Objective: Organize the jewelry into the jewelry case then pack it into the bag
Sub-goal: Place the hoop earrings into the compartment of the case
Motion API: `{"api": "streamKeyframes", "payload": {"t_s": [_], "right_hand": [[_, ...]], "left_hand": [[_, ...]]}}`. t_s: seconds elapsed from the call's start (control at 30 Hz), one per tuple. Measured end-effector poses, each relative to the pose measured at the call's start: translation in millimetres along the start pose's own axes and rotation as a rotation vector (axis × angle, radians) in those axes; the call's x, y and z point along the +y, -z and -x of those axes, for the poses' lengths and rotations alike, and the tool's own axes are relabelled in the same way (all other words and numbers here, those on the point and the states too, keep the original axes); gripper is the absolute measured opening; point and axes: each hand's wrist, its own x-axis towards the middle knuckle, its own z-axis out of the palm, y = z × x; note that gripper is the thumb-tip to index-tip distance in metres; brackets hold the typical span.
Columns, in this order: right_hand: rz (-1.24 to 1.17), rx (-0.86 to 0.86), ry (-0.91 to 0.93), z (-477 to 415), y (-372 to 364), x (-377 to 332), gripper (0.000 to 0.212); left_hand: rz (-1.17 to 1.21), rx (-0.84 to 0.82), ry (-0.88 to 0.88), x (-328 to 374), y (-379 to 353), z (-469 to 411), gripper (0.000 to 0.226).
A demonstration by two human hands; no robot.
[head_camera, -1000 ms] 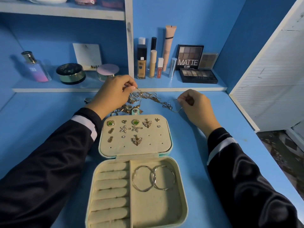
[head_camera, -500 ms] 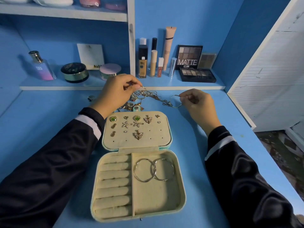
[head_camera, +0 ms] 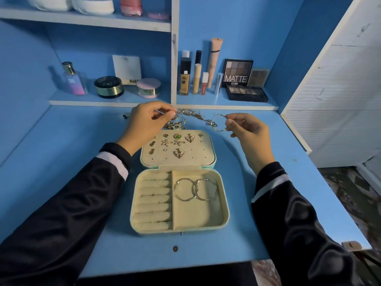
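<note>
Gold-toned, thin, near weightless: the gold hoop (head_camera: pixel 218 130) hangs just above the counter (head_camera: pixel 51 141) at 1 o'clock of the jewelry case (head_camera: pixel 179 231). The right grip (head_camera: pixel 246 131) pinches it at its right edge between thumb and forefinger, with the other fingers loosely curled. Judged handling: stiff wire but easily bent out of round, slick, and its clasp end is apt to snag chain. It is best taken by the rim with two fingertips, as now, not squeezed across. The left grip (head_camera: pixel 147 122), at 11 o'clock of the case, has its fingertips closed on a thin wire piece (head_camera: pixel 159 111); it is too small to tell what it is. The loose jewelry pile (head_camera: pixel 179 121) lies between the hands at 12 o'clock, its chains tangled, limp and likely to drag neighbours if pulled. The case lies open: studs are pinned on the lid pad (head_camera: pixel 195 159), two silver hoops (head_camera: pixel 195 189) lie in the right compartment, and the ring rolls (head_camera: pixel 152 199) are bare. No bag is in view. Half a second ago the hoop sat low against the tangle; now it is raised and shows as a full ring. A second ago a chain ran from hand to hand; now it lies on the counter. Cannot tell whether the hoop is fully free of the chain. The case contents are unchanged.
</note>
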Motion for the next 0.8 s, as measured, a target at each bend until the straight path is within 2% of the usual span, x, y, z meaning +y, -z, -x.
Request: {"api": "streamKeyframes", "payload": {"t_s": [0.23, 0.43, 0.57, 0.8], "right_hand": [[-0.081, -0.026, -0.015, 31, 2, -9, 0.01], [-0.082, -0.052, -0.005, 46, 4, -11, 0.012], [-0.085, -0.063, -0.004, 52, 6, -12, 0.014], [-0.056, -0.07, -0.007, 56, 6, -10, 0.009]], "left_hand": [[0.086, 0.036, 0.031, 8, 9, 31, 0.015], [0.099, -0.036, 0.043, 27, 19, 57, 0.02], [0.113, -0.206, 0.113, 42, 21, 72, 0.014], [-0.062, -0.482, 0.105, 69, 15, 88, 0.008]]}}
